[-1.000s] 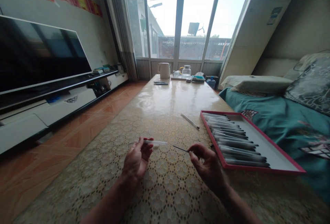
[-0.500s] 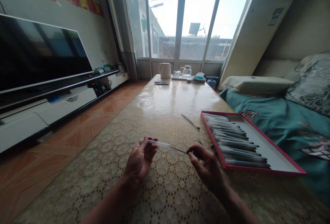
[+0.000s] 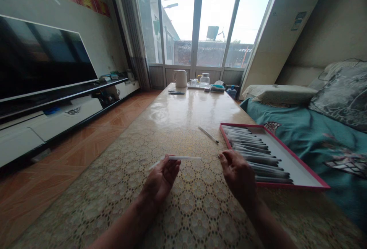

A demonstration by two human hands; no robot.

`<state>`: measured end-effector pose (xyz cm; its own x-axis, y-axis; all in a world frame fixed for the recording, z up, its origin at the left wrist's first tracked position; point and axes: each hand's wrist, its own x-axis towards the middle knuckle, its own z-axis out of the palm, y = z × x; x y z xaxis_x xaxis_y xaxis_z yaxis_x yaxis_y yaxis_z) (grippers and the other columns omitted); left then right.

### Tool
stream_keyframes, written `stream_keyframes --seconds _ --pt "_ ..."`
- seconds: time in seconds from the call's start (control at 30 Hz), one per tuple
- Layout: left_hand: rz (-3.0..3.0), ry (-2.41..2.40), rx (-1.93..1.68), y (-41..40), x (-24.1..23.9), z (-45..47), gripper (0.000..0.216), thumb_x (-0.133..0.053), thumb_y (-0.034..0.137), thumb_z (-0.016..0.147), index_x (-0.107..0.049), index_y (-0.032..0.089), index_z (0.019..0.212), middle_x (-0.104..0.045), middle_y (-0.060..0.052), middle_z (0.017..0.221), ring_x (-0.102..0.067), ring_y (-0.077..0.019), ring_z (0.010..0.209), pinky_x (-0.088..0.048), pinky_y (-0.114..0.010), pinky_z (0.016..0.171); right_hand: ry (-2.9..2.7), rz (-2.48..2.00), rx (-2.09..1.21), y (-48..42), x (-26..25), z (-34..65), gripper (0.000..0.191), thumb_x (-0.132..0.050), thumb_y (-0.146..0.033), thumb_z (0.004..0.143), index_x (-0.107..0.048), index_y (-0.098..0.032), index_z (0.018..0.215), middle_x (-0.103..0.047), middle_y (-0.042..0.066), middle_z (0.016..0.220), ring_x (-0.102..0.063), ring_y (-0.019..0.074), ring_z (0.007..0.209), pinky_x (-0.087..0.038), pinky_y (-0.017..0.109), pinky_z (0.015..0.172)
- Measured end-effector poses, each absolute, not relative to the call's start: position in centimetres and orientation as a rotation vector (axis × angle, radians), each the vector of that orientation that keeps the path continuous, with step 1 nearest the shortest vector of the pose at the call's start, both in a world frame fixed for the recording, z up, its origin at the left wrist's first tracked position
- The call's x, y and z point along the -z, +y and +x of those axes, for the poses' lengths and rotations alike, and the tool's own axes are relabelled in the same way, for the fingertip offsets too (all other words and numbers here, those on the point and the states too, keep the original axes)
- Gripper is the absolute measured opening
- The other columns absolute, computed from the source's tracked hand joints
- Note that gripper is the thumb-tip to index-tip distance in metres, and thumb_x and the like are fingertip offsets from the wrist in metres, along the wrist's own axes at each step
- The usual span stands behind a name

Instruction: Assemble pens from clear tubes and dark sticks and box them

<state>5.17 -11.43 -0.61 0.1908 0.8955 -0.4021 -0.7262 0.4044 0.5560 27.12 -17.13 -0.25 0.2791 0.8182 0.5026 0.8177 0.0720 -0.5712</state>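
My left hand (image 3: 162, 178) is closed on a thin clear pen tube (image 3: 183, 158), held level just above the lace-covered table (image 3: 177, 119). My right hand (image 3: 237, 174) hovers a hand's width to the right of the tube, apart from it, with fingers curled together; what they hold, if anything, is hidden. It sits by the near left corner of a red-rimmed white tray (image 3: 298, 165) filled with several grey pens. One loose pen (image 3: 208, 135) lies on the table just left of the tray.
At the table's far end stand a white jug (image 3: 180, 78) and a glass teapot (image 3: 204, 79). A teal-covered sofa (image 3: 301, 130) runs along the right. A television (image 3: 43, 61) on a low stand lines the left wall, with tiled floor between.
The dark thin refill that stuck out between my hands is no longer visible. My right hand has let go of it and moved right toward the tray. The tube now sits level.
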Motion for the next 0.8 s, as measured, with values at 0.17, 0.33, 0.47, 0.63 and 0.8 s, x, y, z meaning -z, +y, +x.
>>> stream_keyframes --seconds 0.17,0.33,0.47,0.63,0.8 --pt "0.201 0.756 -1.200 -10.9 0.1 5.0 0.030 -0.043 0.013 0.092 -0.062 0.009 0.070 -0.069 -0.008 0.061 -0.069 -0.0140 0.055 -0.057 -0.020 0.052 -1.661 -2.151 0.602 -16.9 0.6 29.2 0.027 -0.049 -0.009 0.080 -0.069 -0.017 0.097 -0.057 0.013 0.126 -0.036 0.0321 0.125 -0.021 0.051 0.100" --pt "0.239 0.792 -1.170 -11.3 0.5 5.2 0.022 -0.048 0.008 0.089 -0.062 0.009 0.072 -0.070 -0.009 0.064 -0.070 -0.0153 0.058 -0.058 -0.022 0.055 -1.750 -2.321 0.618 -16.6 1.3 29.1 0.030 -0.043 -0.009 0.084 -0.072 -0.018 0.087 -0.056 0.011 0.130 -0.032 0.0304 0.130 -0.013 0.053 0.105" --pt "0.260 0.812 -1.156 -11.6 0.6 5.0 0.019 -0.049 0.008 0.088 -0.062 0.009 0.073 -0.070 -0.008 0.063 -0.070 -0.0154 0.057 -0.058 -0.022 0.055 -1.748 -2.314 0.645 -16.3 1.6 29.1 0.028 -0.044 -0.007 0.084 -0.071 -0.016 0.088 -0.055 0.014 0.131 -0.032 0.0308 0.131 -0.013 0.053 0.107" --pt "0.303 0.803 -1.164 -11.6 0.7 4.9 0.016 -0.050 0.007 0.088 -0.062 0.009 0.077 -0.071 -0.009 0.067 -0.070 -0.0160 0.061 -0.059 -0.024 0.059 -1.704 -2.028 0.590 -16.0 1.6 29.3 0.018 -0.048 -0.010 0.082 -0.064 -0.014 0.088 -0.052 0.016 0.132 -0.033 0.0337 0.131 -0.022 0.055 0.105" --pt "0.374 0.794 -1.144 -11.9 0.8 5.0 0.014 -0.049 0.005 0.087 -0.062 0.008 0.086 -0.072 -0.010 0.072 -0.071 -0.0160 0.065 -0.058 -0.024 0.064 -1.535 -1.606 -0.132 -16.1 1.6 27.2 0.014 -0.048 -0.031 0.089 -0.054 -0.019 0.089 -0.065 0.007 0.082 -0.064 0.0196 0.072 -0.051 0.031 0.063"
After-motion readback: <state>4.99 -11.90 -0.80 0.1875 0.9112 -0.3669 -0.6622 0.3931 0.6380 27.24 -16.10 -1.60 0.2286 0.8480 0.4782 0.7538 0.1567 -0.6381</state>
